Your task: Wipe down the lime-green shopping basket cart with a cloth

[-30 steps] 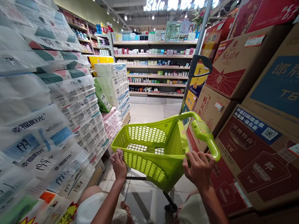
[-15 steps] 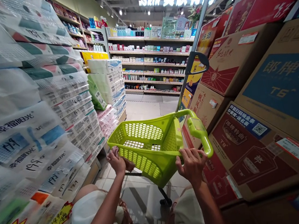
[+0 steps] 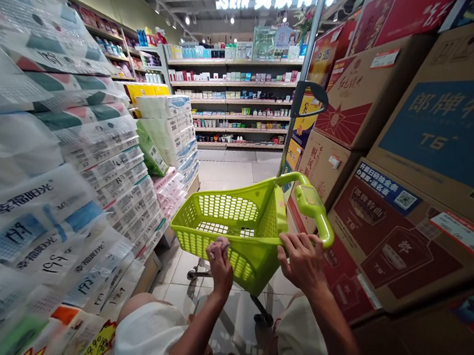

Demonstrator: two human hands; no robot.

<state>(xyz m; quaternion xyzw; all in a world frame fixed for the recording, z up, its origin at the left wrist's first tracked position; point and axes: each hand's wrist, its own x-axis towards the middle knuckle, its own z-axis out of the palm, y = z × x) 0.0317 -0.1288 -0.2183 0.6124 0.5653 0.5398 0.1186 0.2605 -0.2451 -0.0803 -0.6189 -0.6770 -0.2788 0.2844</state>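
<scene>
A lime-green plastic shopping cart [image 3: 267,248] with perforated sides stands before my knees, its basket showing bare inside. My left hand [image 3: 221,266] is closed around a crumpled greyish-pink cloth [image 3: 218,247], which touches the near side wall just under the rim. Most of the cloth is hidden in the fingers. Over the cart's near rim, close to the curved green handle [image 3: 323,221], my right hand [image 3: 302,259] is hooked, fingers on top and thumb pointing down.
Tall stacks of wrapped paper packs [image 3: 111,175] line the left side. Cardboard cartons [image 3: 398,227] are piled close on the right. A metal pole with a dark loop handle [image 3: 312,99] leans behind the cart. Cosmetics shelves [image 3: 231,97] stand across the tiled aisle [image 3: 235,166].
My left hand has slid the cloth rightward along the near side, from the cart's far-left corner to the middle. The right hand keeps its grip on the rim.
</scene>
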